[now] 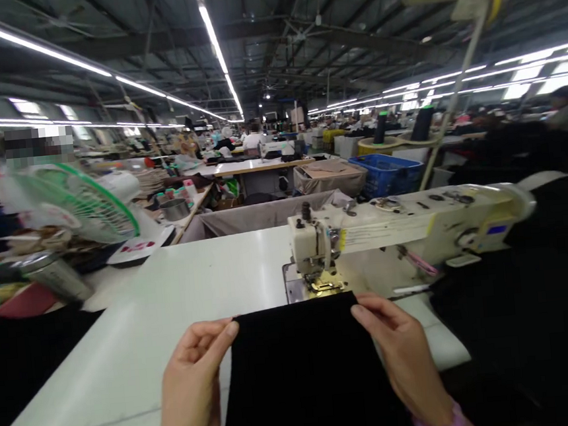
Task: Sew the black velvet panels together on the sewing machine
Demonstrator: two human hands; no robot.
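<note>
A black fabric piece [302, 370] hangs stretched between my two hands, its top edge nearly straight. My left hand [196, 373] pinches the upper left corner between thumb and fingers. The upper right corner is pinched by my right hand [400, 345], which has a purple band at the wrist. Just beyond the top edge stands a white sewing machine [311, 247], its needle area lit yellow. The fabric hides part of the white table [210, 272] beneath it.
On the left are a green-rimmed fan [93, 196], a metal flask [53, 276] and black cloth [24, 368]. More black cloth [532, 324] covers the right side. Behind the machine sit a blue crate [390, 174], thread cones [423, 124] and a cloth-lined bin [331, 179].
</note>
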